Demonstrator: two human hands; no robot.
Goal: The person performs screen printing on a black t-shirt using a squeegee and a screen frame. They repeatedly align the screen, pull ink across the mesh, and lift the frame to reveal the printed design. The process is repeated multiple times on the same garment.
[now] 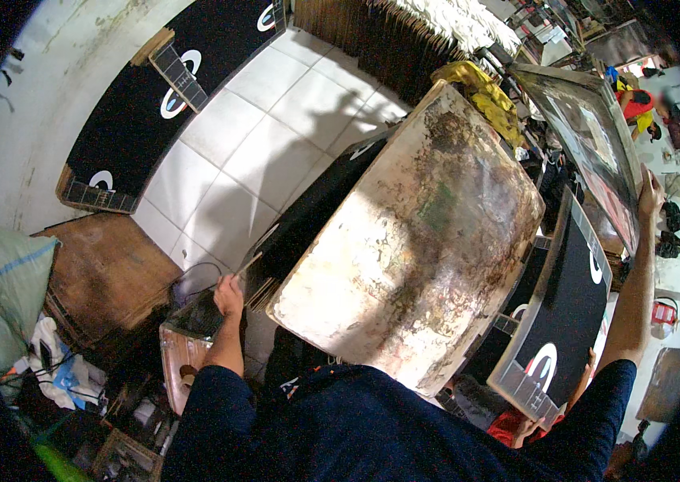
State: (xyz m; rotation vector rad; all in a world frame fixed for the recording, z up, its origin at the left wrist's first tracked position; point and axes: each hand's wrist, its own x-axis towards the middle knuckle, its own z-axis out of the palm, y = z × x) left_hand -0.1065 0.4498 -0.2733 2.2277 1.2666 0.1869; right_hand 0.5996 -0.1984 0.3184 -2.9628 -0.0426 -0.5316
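My right hand point(650, 193), arm stretched out to the right, grips the edge of a large framed panel point(585, 132), which looks like a printing screen. The panel stands tilted up beyond the table's right side. At the left, my left hand point(229, 296) is closed on a thin, light stick point(250, 263); its lower part is hidden in the fingers. Between my arms lies a tabletop point(388, 249) with a pale, heavily stained surface. The left hand is off its near left corner, apart from it.
Another person's hand point(526, 431) holds a black board point(561, 313) with white marks at the right. More black printed sheets point(127, 104) lie along the left wall. A brown board point(115, 277), a pale green sack point(6, 289) and a clear container point(183, 349) stand at the left.
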